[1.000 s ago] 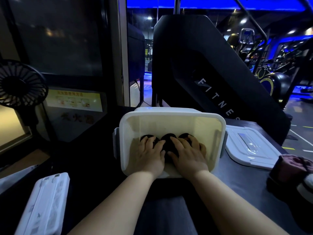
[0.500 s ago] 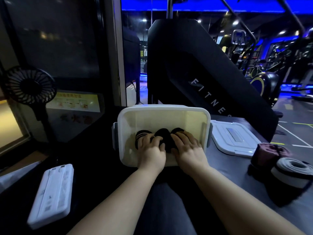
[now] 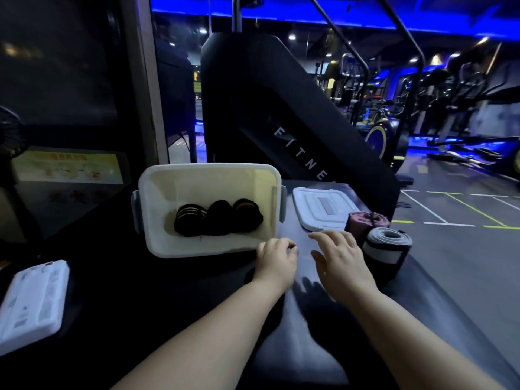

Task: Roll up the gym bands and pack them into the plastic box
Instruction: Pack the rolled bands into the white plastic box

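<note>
A white plastic box (image 3: 157, 212) stands on the dark table and holds three rolled black bands (image 3: 218, 218) side by side. Outside the box, just past its near right corner, my left hand (image 3: 277, 260) hovers with fingers loosely curled and holds nothing. To its right my right hand (image 3: 339, 258) is spread with straight fingers above the table, close to a rolled grey band (image 3: 387, 246). A rolled maroon band (image 3: 363, 223) lies just behind the grey one.
The box's white lid (image 3: 320, 206) lies flat to the right of the box. A white flat device (image 3: 32, 299) sits at the table's left near edge. A black fitness machine (image 3: 281, 114) rises behind the table; the gym floor drops away on the right.
Both hands have come out of the box and moved right, towards the loose rolls. The three black rolls stay in the box. The view has swung to the right.
</note>
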Tool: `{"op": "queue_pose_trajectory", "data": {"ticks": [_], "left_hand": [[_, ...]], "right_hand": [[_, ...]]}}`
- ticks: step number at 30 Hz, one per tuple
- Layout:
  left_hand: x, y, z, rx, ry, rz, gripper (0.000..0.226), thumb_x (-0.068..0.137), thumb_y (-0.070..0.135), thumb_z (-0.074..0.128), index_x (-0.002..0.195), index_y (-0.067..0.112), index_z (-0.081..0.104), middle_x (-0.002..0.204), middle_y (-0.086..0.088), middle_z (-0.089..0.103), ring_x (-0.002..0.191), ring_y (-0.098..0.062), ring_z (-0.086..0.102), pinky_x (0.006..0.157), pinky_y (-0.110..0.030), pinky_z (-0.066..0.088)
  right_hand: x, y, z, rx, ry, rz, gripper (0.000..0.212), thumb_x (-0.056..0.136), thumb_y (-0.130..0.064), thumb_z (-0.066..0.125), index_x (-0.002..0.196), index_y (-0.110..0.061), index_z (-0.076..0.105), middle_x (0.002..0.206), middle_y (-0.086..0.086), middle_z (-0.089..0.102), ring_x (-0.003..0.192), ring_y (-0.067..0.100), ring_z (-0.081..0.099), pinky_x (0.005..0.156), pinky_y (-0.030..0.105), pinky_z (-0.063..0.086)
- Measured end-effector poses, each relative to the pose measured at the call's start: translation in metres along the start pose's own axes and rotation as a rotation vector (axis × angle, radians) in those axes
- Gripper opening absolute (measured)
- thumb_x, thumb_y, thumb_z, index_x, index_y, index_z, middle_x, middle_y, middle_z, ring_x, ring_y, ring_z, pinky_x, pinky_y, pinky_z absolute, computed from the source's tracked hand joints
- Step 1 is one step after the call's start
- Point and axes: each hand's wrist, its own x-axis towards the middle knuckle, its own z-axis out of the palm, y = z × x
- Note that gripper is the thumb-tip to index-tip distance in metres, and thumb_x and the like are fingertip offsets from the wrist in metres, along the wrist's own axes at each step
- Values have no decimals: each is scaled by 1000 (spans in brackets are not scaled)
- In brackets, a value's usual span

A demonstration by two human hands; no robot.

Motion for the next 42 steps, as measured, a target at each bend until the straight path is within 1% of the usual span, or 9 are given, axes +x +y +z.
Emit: {"op": "queue_pose_trajectory", "data": {"ticks": [7, 11, 17, 20, 24, 28, 34, 37, 42], "left_hand": [[-10, 65, 46, -139, -146, 15, 28, 102, 28, 42, 116, 14, 62, 123, -10, 60, 121, -30, 45, 102, -30, 29], [-10, 92, 65, -292, -209, 19, 31, 102, 30, 42, 122, 15, 60, 127, -9, 57, 123, -27, 47, 106, -33, 35], [0, 115, 76, -354, -292, -37, 48, 104, 39, 36, 147, 17, 38, 152, -7, 38, 140, -22, 33, 111, -27, 24], [5, 118, 79, -358, -330, -67, 52, 104, 42, 33, 150, 18, 32, 155, -7, 34, 143, -24, 29, 113, -29, 22], [9, 114, 83, -335, -342, -66, 47, 105, 41, 30, 141, 15, 45, 147, -14, 43, 138, -28, 36, 107, -29, 27], [9, 105, 80, -343, -334, -91, 49, 104, 46, 26, 136, 20, 50, 138, -19, 43, 134, -31, 38, 109, -30, 26], [9, 80, 55, -331, -286, -112, 49, 104, 46, 25, 142, 22, 46, 143, -19, 41, 138, -28, 33, 113, -31, 20], [9, 64, 36, -285, -274, -97, 49, 105, 44, 26, 142, 20, 47, 147, -15, 43, 139, -27, 32, 111, -29, 22], [11, 37, 6, -268, -286, -126, 50, 107, 36, 25, 139, 5, 47, 145, -15, 47, 135, -28, 39, 107, -29, 27]], "right_hand": [[-33, 58, -34, 207, 303, 270, 35, 80, -31, 45, 103, -11, 63, 103, 11, 62, 99, 28, 46, 93, 33, 32], [-42, 79, -34, 410, 446, 611, 52, 82, -45, 42, 110, -4, 59, 109, 17, 58, 107, 34, 49, 97, 38, 34], [-40, 102, -24, 580, 233, 892, 71, 86, -54, 35, 143, -12, 41, 142, 14, 48, 132, 31, 42, 109, 41, 29], [-36, 108, -19, 637, 116, 899, 61, 95, -53, 37, 145, -19, 38, 141, 12, 52, 130, 33, 45, 106, 41, 32], [-33, 108, -21, 604, 52, 890, 57, 99, -55, 30, 141, -19, 45, 142, 14, 50, 130, 34, 44, 106, 43, 31], [-34, 110, -9, 615, 24, 875, 92, 71, -94, 10, 123, -35, 57, 114, 16, 64, 101, 42, 62, 87, 58, 51], [-25, 74, -18, 633, -90, 819, 92, 74, -85, 14, 107, -17, 67, 108, 11, 66, 103, 32, 61, 90, 47, 48], [-18, 54, -20, 642, -161, 819, 61, 92, -67, 29, 99, -16, 62, 107, 5, 63, 98, 22, 57, 84, 38, 43], [-5, 27, -6, 740, -229, 832, 50, 87, -68, 42, 86, -19, 52, 88, 3, 63, 76, 26, 65, 79, 50, 55]]}}
